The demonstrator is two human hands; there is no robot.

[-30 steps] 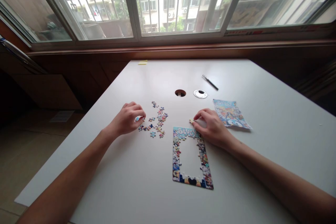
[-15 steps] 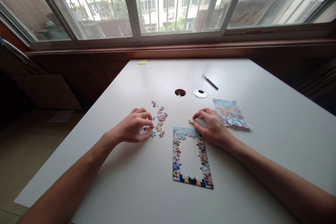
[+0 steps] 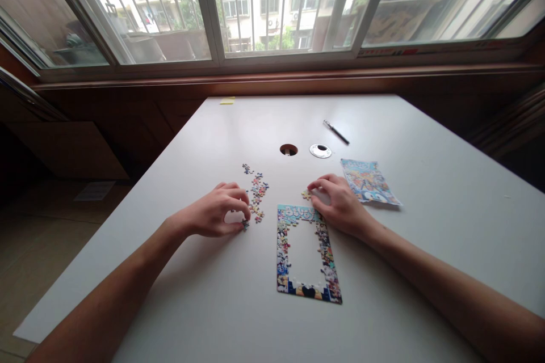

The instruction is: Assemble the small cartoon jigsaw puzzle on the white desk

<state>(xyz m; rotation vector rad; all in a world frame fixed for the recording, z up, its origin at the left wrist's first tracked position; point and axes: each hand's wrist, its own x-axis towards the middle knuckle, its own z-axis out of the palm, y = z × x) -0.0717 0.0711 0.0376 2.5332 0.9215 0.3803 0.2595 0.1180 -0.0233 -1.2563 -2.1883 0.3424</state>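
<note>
My left hand (image 3: 221, 210) is curled beside a scatter of loose jigsaw pieces (image 3: 257, 191), its thumb and fingertips closed on a small dark-and-teal puzzle piece (image 3: 246, 225) low over the table. Toward the right, my right hand (image 3: 338, 201) rests by the top right corner of a partly filled jigsaw puzzle (image 3: 283, 261). A yellowish puzzle piece (image 3: 305, 194) shows at its thumb and index fingertips. The jigsaw's border is filled with colourful characters, and its middle shows bare white. My right hand covers part of its top edge.
A creased picture sheet (image 3: 368, 181) lies right of my right hand. Farther back are a black pen (image 3: 336, 132), a round silver cover (image 3: 320, 151) and a cable hole (image 3: 288, 150) in the white table (image 3: 204, 306). Yellow tape (image 3: 227, 100) sticks near the far edge.
My left thumb and fingers have drawn a teal puzzle piece slightly toward me, away from the scatter. My right hand stays nearly in place. The whole view has shifted a little.
</note>
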